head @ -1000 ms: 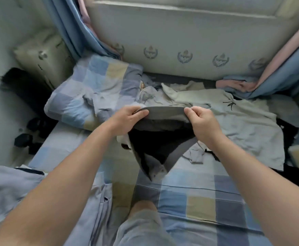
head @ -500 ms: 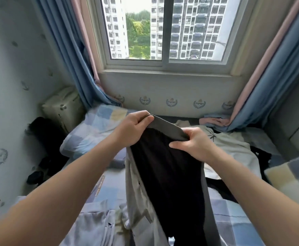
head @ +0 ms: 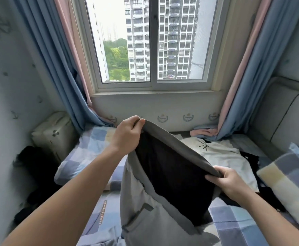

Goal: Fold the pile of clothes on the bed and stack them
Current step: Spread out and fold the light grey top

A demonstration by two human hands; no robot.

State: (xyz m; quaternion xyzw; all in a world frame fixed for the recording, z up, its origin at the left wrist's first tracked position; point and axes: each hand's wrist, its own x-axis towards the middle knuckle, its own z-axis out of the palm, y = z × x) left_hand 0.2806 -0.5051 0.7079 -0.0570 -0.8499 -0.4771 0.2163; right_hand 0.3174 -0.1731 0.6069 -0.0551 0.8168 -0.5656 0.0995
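Note:
I hold up a pair of grey shorts [head: 141, 206] with a black lining, lifted off the bed by the waistband. My left hand [head: 127, 134] grips the waistband's upper end, raised high. My right hand [head: 229, 180] grips the other end, lower and to the right. The waistband stretches slanted between them and the shorts hang open toward me. Behind them a pale T-shirt [head: 221, 157] with a small dark print lies spread on the checked bed [head: 237, 221], with dark clothes [head: 251, 160] beside it.
A checked pillow [head: 84, 153] lies at the left, another checked cushion [head: 290, 189] at the right. A cream suitcase [head: 54, 134] stands in the left corner by blue curtains. The window wall is straight ahead, a padded headboard [head: 285, 118] on the right. A printed garment [head: 103, 212] lies near my left arm.
Both hands raised the shorts off the bed. Since half a second ago my right hand has moved down and right, stretching the waistband wide. My view tilted upward.

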